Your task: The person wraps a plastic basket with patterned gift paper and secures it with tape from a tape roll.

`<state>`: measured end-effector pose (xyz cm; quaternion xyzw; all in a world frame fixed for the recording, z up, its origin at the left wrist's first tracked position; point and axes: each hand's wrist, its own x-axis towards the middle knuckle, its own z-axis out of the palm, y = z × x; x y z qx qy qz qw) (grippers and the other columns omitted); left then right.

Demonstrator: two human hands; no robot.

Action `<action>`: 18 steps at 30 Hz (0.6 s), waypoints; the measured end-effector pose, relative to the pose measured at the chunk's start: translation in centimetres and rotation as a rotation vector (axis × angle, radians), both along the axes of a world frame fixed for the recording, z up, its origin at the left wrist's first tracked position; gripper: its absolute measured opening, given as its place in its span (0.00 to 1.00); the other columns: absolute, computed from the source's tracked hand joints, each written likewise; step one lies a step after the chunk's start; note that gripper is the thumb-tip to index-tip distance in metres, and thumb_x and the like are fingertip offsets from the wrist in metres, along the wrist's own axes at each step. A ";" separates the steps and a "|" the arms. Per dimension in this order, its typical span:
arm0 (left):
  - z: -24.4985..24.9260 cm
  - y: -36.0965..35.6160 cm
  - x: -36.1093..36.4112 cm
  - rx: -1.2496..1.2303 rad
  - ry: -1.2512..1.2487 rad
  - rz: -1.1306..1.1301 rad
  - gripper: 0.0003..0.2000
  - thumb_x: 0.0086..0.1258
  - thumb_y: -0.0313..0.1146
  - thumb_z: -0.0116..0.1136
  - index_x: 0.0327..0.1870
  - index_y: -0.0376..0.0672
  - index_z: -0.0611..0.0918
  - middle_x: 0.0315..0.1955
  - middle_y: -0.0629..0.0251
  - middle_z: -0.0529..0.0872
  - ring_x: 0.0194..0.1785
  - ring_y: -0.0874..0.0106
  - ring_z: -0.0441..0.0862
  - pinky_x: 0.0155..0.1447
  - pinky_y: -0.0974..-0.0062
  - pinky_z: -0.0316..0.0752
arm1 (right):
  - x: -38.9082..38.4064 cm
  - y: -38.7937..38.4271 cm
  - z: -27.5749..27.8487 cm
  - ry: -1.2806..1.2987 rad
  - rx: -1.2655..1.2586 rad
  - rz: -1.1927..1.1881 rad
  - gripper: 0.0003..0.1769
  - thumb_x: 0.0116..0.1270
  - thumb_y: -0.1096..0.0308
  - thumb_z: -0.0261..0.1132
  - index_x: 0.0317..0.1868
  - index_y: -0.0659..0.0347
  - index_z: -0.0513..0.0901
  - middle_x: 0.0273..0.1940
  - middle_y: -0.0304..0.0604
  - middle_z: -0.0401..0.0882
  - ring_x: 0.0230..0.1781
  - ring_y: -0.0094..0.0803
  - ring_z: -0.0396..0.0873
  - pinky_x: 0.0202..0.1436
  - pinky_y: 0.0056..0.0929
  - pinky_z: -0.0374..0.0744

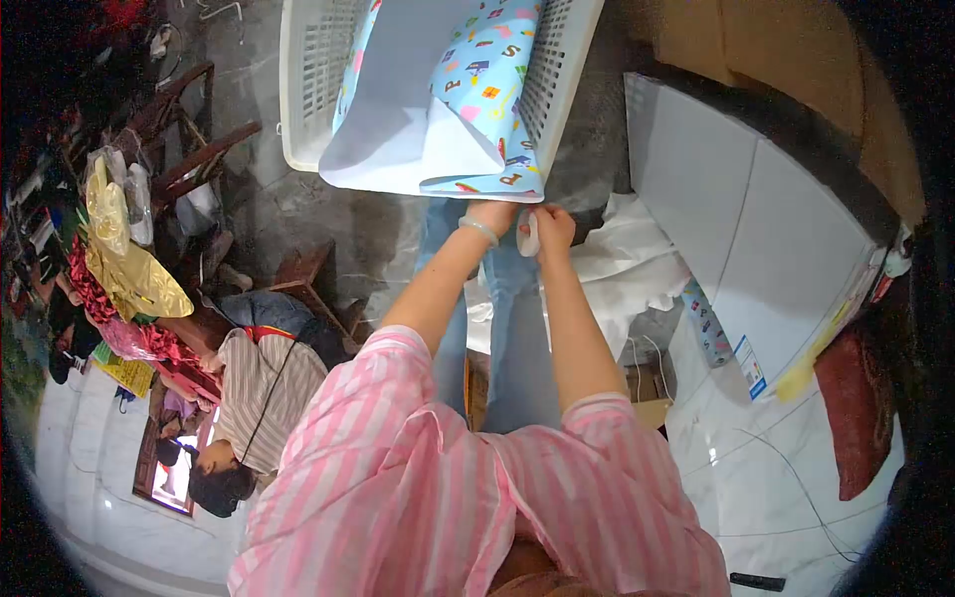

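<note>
I have the printed sheet straight ahead in the head view, lying in the white basket with its near edge reaching out over the basket's near end, toward the wearer. Its light-blue face carries letters and small colourful pictures; the other face is plain and pale, and one near corner is folded back so that the plain side shows.

The left hand is at that near edge, just under it, and the sheet covers its fingers, so I cannot tell whether they are pinched or spread. A pale bracelet sits at that wrist. The right hand is just beside it, fingers drawn in narrow around a small pale ring, perhaps a roll of tape, close below the sheet's edge.

Below both hands I see blue-clad legs. To the right, crumpled white material lies on the floor, near a large pale panelled box. A blue-patterned roll is beside the box. Over on the left I make out a co-worker in a striped top, near a gold-coloured wrapping and some red cloth.
</note>
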<state>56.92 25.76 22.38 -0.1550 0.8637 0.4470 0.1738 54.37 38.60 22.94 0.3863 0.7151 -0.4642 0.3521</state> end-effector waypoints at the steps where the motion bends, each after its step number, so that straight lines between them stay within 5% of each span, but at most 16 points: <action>1: 0.3 -0.1 0.0 0.000 -0.002 -0.003 0.18 0.56 0.30 0.54 0.49 0.45 0.75 0.48 0.54 0.77 0.51 0.53 0.74 0.53 0.61 0.69 | 0.1 0.1 -0.2 0.009 -0.019 0.042 0.08 0.54 0.72 0.62 0.32 0.70 0.80 0.29 0.45 0.79 0.21 0.30 0.78 0.18 0.26 0.78; 5: 0.0 -0.3 0.4 -0.049 -0.111 -0.073 0.19 0.55 0.31 0.56 0.51 0.48 0.75 0.50 0.54 0.76 0.51 0.54 0.74 0.53 0.62 0.70 | -2.8 -0.4 2.6 -0.066 -0.016 0.133 0.11 0.51 0.68 0.62 0.31 0.68 0.81 0.25 0.46 0.80 0.18 0.31 0.79 0.23 0.29 0.78; 7: -0.4 0.0 0.5 -0.097 -0.241 -0.050 0.18 0.56 0.37 0.57 0.50 0.51 0.77 0.51 0.60 0.77 0.55 0.57 0.73 0.57 0.63 0.69 | -4.6 0.7 2.1 -0.059 0.023 0.517 0.09 0.52 0.69 0.62 0.30 0.68 0.81 0.24 0.45 0.79 0.19 0.31 0.80 0.20 0.27 0.78; 11: -3.8 0.5 1.8 0.037 -0.170 0.144 0.19 0.56 0.40 0.57 0.51 0.51 0.77 0.51 0.60 0.77 0.54 0.57 0.74 0.56 0.62 0.69 | -7.9 6.1 2.2 -0.029 -0.063 0.404 0.15 0.51 0.63 0.68 0.31 0.68 0.80 0.22 0.43 0.78 0.16 0.29 0.77 0.17 0.26 0.74; 14: -2.1 -0.9 -0.6 0.029 -0.327 -0.195 0.19 0.61 0.42 0.53 0.54 0.51 0.75 0.58 0.62 0.72 0.58 0.59 0.70 0.61 0.62 0.66 | -6.5 8.1 6.4 -0.087 -0.083 0.356 0.14 0.53 0.63 0.69 0.32 0.66 0.80 0.25 0.39 0.77 0.17 0.25 0.75 0.19 0.24 0.74; 18: -6.8 0.5 -0.2 -0.168 -0.160 -0.421 0.20 0.64 0.45 0.49 0.53 0.47 0.75 0.54 0.61 0.75 0.57 0.63 0.71 0.61 0.67 0.65 | 0.7 10.0 9.6 -0.082 -0.177 0.215 0.11 0.58 0.66 0.65 0.35 0.66 0.79 0.29 0.38 0.76 0.24 0.23 0.74 0.24 0.23 0.75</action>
